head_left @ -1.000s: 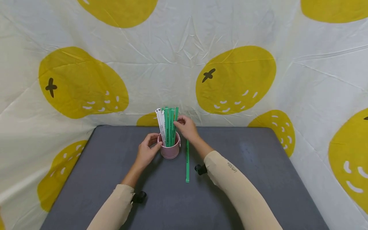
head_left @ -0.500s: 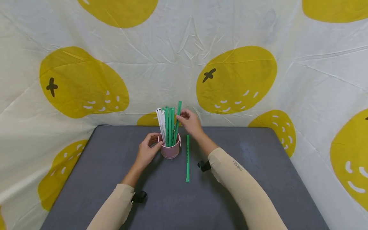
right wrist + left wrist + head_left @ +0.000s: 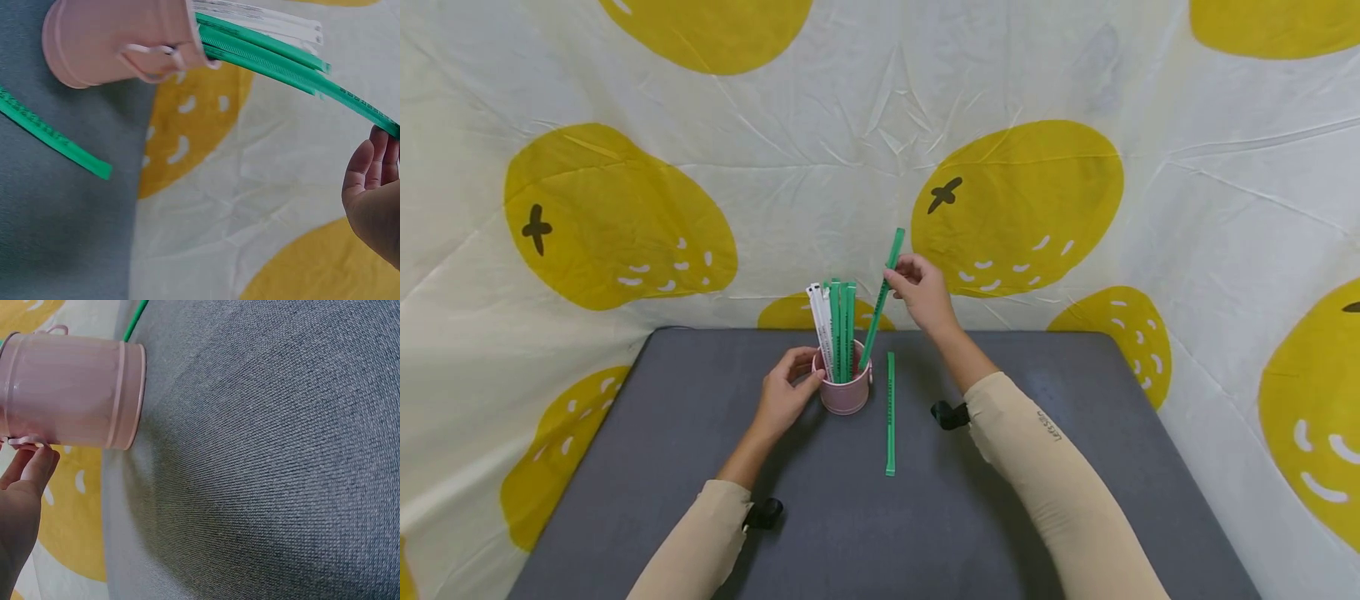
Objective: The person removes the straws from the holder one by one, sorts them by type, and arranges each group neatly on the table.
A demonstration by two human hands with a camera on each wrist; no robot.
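Note:
A small pink pail (image 3: 844,398) stands upright on the table, with white wrapped straws (image 3: 821,321) and several green wrapped straws (image 3: 842,325) sticking out of its top. My left hand (image 3: 782,396) grips the pail's left side near the rim; in the left wrist view its fingertips (image 3: 40,464) are at a small side handle. My right hand (image 3: 925,292), above and right of the pail, pinches one green wrapped straw (image 3: 882,304) by its upper part. That straw leans right, its lower end still at the pail's right rim. The right wrist view shows the held straw (image 3: 359,105) too.
Another green wrapped straw (image 3: 891,417) lies on the dark grey table (image 3: 1037,500), right of the pail. A white cloth (image 3: 850,208) with yellow fruit prints hangs behind the table's far edge.
My right hand has moved up and right, drawing the green wrapped straw most of the way out of the pail and tilting it. My left hand and the pail have stayed put.

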